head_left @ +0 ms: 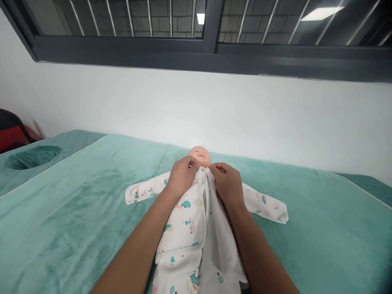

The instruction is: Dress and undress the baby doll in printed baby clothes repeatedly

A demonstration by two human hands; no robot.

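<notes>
A baby doll [200, 155] lies on its back, its head toward the wall. It wears a white baby garment [183, 241] printed with teal and red figures, the sleeves spread to both sides. Below the neck, the front hangs partly open down the middle. My left hand [183, 173] pinches the collar edge on the left of the neck. On the other side, my right hand [227, 179] has its fingertips closed on the right collar edge. Any fastener between the fingers is too small to make out. The doll's body is hidden under the cloth.
A teal plush cover [92, 212] spreads under the doll, with a round hole [35, 157] at the left. Behind is a white wall [214, 110] below a dark-framed window [208, 49] with bars. A red and black object [14, 132] stands at the left edge.
</notes>
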